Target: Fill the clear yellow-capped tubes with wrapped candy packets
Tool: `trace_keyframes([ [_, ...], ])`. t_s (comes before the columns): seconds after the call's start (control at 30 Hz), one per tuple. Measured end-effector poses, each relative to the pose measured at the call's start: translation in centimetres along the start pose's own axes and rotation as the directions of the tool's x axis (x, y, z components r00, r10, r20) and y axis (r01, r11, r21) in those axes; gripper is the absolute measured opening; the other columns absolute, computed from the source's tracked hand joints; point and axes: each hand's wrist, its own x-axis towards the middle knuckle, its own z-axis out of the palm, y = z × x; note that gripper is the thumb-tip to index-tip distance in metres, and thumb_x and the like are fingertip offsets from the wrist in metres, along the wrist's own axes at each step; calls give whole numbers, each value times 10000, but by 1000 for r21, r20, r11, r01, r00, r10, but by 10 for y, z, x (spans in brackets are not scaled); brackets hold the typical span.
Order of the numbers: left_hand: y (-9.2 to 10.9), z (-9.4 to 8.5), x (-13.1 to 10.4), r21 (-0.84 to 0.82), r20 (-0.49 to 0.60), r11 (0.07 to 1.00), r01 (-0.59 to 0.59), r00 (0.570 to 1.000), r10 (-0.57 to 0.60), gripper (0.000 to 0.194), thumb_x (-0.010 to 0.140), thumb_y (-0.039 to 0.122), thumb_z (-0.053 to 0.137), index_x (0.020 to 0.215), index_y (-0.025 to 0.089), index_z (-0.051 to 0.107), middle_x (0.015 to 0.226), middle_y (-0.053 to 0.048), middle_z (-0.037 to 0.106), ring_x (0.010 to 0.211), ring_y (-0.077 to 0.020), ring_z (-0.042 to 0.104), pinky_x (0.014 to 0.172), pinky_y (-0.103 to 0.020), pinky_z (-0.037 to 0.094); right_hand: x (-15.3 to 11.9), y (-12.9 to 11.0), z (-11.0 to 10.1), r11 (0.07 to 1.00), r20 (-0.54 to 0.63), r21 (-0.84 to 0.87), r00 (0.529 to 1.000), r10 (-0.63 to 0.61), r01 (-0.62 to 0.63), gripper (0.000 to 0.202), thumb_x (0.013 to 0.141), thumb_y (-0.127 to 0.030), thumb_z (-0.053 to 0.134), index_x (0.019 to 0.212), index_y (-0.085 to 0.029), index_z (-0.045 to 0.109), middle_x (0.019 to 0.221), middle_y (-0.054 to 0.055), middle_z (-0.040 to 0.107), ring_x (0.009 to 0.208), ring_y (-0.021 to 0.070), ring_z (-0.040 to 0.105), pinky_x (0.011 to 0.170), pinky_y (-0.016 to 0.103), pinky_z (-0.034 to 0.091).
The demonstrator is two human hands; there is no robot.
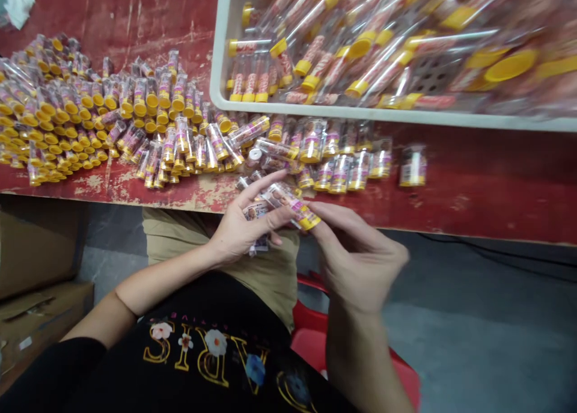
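Over my lap, at the table's front edge, a small clear plastic tube (288, 201) with a yellow cap and a purple-and-white printed label lies tilted between my hands. My left hand (237, 229) grips its body with the thumb on top and the index finger stretched out along it. Printed sheets or wrappers (256, 211) show under that thumb, partly hidden by the fingers. With thumb and index finger, my right hand (360, 260) pinches the tube at its yellow-capped end. Just past my hands, several similar capped tubes (340, 174) stand and lie on the table.
A white crate (288, 109) of longer yellow-capped tubes stands at the upper right. Many small tubes (58, 118) crowd the left of the red table (473, 184). One tube (413, 165) stands apart. Cardboard boxes (40, 250) are at lower left; a red chair (311, 344) is beneath me.
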Motion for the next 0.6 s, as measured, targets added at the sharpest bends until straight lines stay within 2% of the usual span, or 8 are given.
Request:
trace_keyframes([
  [0.1,-2,5,7,-128,-75,982,138,986,-148,590,931,306,760,1485,188,596,1152,-126,778,848,-189,763,614,-238,548,19,29,-6,977,-232,149,955,186,-154,219,812,-343,854,1001,-233,855,919,28,827,665,133,700,640,299,608],
  [0.13,-3,6,8,-173,-102,969,178,975,-197,562,949,238,719,1488,155,581,1165,-147,781,890,-195,775,650,-240,561,28,39,-11,984,-341,130,926,159,-121,246,805,-337,850,1015,-208,852,908,37,822,638,127,679,636,303,599],
  [0.2,-4,6,8,-240,-124,947,211,961,-246,597,927,90,681,1510,126,555,1177,-167,790,985,-202,786,788,-264,591,47,54,-24,998,-511,-58,858,-45,18,254,829,-291,809,1043,-160,847,942,74,821,730,159,722,763,356,628],
  [0.27,-5,4,5,-281,-102,942,182,971,-218,684,898,10,679,1552,132,522,1187,-172,797,1059,-217,787,951,-323,586,64,63,-39,933,-449,-331,846,-287,140,232,870,-266,750,1042,-145,847,991,108,828,901,211,769,928,424,623],
  [0.33,-5,1,0,-300,-63,944,138,984,-164,713,910,29,705,1581,147,498,1205,-179,797,1102,-240,785,1051,-389,562,80,66,-52,824,-224,-513,890,-398,240,236,884,-234,707,1062,-163,844,1067,119,834,1026,239,774,1008,463,597],
  [0.43,-4,-3,-3,-293,-47,952,89,993,-107,716,916,134,781,1575,152,501,1198,-183,800,1090,-262,790,1024,-422,591,116,56,-57,742,-30,-591,911,-411,315,286,889,-155,658,1120,-179,826,1120,108,833,1064,230,776,981,427,589],
  [0.53,-1,-3,0,-258,-50,965,42,997,-57,751,873,243,860,1539,148,527,1137,-176,811,1037,-281,802,882,-400,649,176,42,-37,798,-97,-562,940,-326,219,235,947,-202,639,1096,-101,790,1000,113,830,924,187,791,784,306,557],
  [0.6,2,-1,3,-227,-45,974,12,999,-23,759,832,313,902,1492,152,563,1103,-163,816,993,-285,810,801,-380,664,221,38,-17,800,-117,-589,967,-226,115,353,930,-361,651,1008,-30,743,967,98,823,937,185,788,793,311,520],
])
